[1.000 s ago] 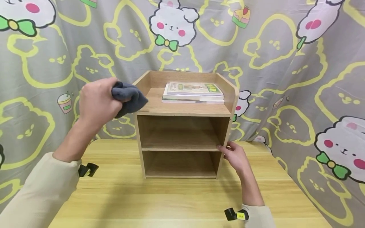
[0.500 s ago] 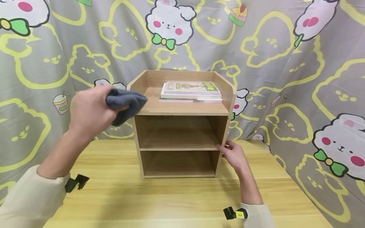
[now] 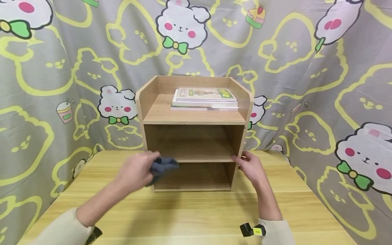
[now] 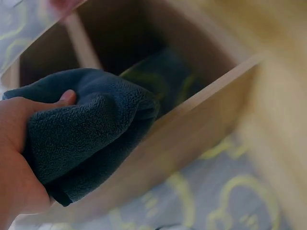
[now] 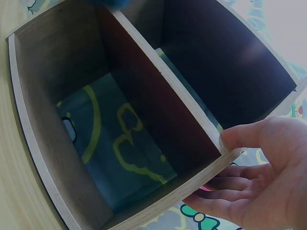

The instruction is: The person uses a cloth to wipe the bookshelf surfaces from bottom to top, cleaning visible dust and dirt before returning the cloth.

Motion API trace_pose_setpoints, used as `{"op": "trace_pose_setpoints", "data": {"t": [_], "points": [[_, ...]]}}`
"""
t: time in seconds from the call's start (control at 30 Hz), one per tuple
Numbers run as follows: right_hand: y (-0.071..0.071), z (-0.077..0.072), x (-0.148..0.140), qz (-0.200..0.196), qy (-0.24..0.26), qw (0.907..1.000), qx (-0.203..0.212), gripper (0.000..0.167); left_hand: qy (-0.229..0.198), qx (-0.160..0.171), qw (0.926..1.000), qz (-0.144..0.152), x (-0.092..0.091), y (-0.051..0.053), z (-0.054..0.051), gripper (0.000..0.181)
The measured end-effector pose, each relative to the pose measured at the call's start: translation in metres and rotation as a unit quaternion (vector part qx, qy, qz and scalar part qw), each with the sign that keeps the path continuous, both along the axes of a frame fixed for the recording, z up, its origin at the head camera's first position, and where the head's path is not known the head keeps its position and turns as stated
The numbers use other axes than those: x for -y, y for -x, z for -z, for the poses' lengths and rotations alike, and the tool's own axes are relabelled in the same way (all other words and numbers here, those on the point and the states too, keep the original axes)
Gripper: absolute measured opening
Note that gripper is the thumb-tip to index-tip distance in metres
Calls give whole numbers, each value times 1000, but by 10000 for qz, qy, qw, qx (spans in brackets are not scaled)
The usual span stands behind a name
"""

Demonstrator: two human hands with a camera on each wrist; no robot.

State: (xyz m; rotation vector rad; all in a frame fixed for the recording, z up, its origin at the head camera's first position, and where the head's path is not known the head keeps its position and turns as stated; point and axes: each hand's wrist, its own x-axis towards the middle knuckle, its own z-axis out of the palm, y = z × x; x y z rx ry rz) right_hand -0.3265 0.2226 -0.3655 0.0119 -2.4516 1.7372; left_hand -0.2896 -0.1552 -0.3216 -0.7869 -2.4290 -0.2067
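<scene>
A small wooden shelf unit [image 3: 193, 118] stands upright on the table, with two open compartments under a walled top. My left hand [image 3: 137, 172], blurred, grips a bunched dark blue-grey cloth [image 3: 163, 165] in front of the unit's left side, near the middle board [image 3: 205, 161]. In the left wrist view the thumb lies over the fleecy cloth [image 4: 91, 124]; whether the cloth touches the wood I cannot tell. At the unit's right side, my right hand [image 3: 251, 169] holds the side panel. Its thumb sits at the middle board's front end in the right wrist view, the fingers outside the panel [image 5: 187, 187].
A short stack of books [image 3: 204, 98] lies on the unit's top, inside its raised walls. Pale wood-grain table [image 3: 208, 217] extends around the base. Grey curtains [image 3: 190, 61] with cartoon prints hang behind and at both sides.
My left hand has come down with the cloth, from beside the top board to the level of the middle board, and to the right. The right hand stays on the side panel.
</scene>
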Motion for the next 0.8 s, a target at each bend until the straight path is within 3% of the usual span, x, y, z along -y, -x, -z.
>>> {"op": "trace_pose_setpoints", "data": {"t": [0.17,0.3,0.43,0.8], "points": [[0,1,-2,39,-38,10000,-15,51,716,50,9973,166,-3,7,67,32],[0,2,-2,53,-40,10000,-45,50,985,-91,9951,83,1,12,101,36],[0,1,-2,65,-30,10000,-34,49,1085,-121,9940,47,0,17,113,38],[1,3,-2,41,94,9999,-46,49,1255,-475,9909,51,6,19,121,41]]}}
